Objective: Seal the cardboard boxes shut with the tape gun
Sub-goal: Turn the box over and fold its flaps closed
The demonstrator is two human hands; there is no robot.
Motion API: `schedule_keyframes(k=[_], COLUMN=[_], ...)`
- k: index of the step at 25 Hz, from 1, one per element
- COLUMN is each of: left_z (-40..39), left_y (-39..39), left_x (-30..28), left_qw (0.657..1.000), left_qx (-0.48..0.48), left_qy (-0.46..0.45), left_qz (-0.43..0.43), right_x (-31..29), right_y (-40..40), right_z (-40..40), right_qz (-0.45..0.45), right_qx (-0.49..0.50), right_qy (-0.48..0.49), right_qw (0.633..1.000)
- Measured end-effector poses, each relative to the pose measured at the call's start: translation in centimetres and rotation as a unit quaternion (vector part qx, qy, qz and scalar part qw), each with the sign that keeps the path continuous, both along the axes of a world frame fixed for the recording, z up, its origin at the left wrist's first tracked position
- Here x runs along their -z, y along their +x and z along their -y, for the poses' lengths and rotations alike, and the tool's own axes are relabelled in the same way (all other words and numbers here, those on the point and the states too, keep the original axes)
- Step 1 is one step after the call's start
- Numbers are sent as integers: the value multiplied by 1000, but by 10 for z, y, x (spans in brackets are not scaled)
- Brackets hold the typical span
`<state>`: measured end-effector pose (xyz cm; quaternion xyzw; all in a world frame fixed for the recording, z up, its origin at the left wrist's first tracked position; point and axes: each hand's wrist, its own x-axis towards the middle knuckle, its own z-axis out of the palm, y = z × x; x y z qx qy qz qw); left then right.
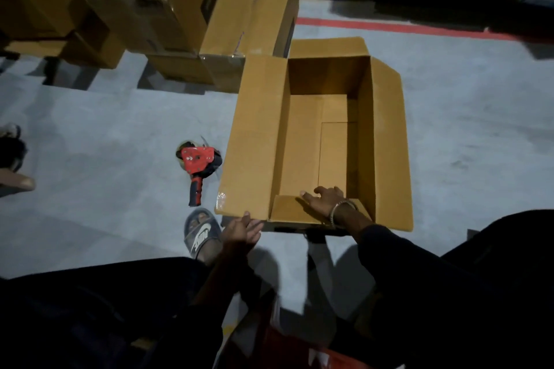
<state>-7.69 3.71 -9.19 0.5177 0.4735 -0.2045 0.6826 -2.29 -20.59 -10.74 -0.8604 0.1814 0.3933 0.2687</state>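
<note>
An open, empty cardboard box (257, 129) stands on the grey floor in front of me, with all its top flaps spread outward or upright. My right hand (325, 199) rests with spread fingers on the near short flap, pressing it inward. At the near left corner my left hand (241, 231) touches the edge of the long left flap. The red tape gun (198, 163) with a black handle lies on the floor just left of the box, untouched by either hand.
Several sealed cardboard boxes (168, 0) are stacked at the back left. A red line (389, 27) crosses the floor behind the open box. My sandalled foot (202, 234) sits near the left hand. Another person's foot (12, 156) shows at the far left edge.
</note>
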Motion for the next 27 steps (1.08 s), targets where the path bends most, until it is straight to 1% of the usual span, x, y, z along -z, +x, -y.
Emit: schedule_keyframes(k=[2, 3, 5, 7, 8, 10, 12, 14, 16, 17, 18, 20, 21, 23, 25, 27], left_z=[-5, -12, -29, -44, -47, -46, -43, -38, -30, -26, -22, -14, -11, -1, 12, 21], left_y=[7, 13, 24, 31, 30, 26, 23, 20, 20, 20, 18, 14, 13, 12, 20, 42], left_x=[4, 7, 17, 29, 28, 21, 15, 1, -21, -34, -46, -65, -67, -63, -50, -37], left_qw=[999, 998, 993, 992, 992, 991, 986, 984, 980, 977, 971, 948, 932, 900, 858, 799], left_qx=[-39, -67, -114, -124, -121, -118, -119, -119, -113, -98, -74, 17, 73, 180, 280, 365], left_qy=[-12, -14, 7, 32, 36, 67, 106, 110, 141, 176, 216, 312, 348, 378, 400, 437], left_qz=[6, 7, -5, -16, -6, 17, 48, 72, 80, 74, 65, 54, 65, 117, 162, 192], right_x=[8, 9, 13, 13, 10, -3, -26, -51, -73, -79, -80, -78, -77, -75, -71, -68], right_y=[8, 12, 22, 28, 30, 29, 22, 6, -10, -16, -23, -32, -35, -33, -17, 18], right_z=[-10, -11, -8, -2, 0, 4, 4, 2, 1, 1, 4, 18, 28, 49, 71, 93], right_qz=[-6, -13, -24, -15, 13, 112, 214, 303, 349, 349, 333, 286, 273, 255, 222, 197], right_qx=[-64, -76, -85, -81, -75, -89, -109, -116, -141, -153, -158, -133, -113, -82, -67, -61], right_qy=[-30, -40, -54, -62, -64, -88, -121, -154, -186, -193, -197, -199, -198, -207, -202, -187], right_qw=[997, 996, 995, 995, 995, 986, 963, 933, 908, 904, 908, 928, 935, 941, 951, 961])
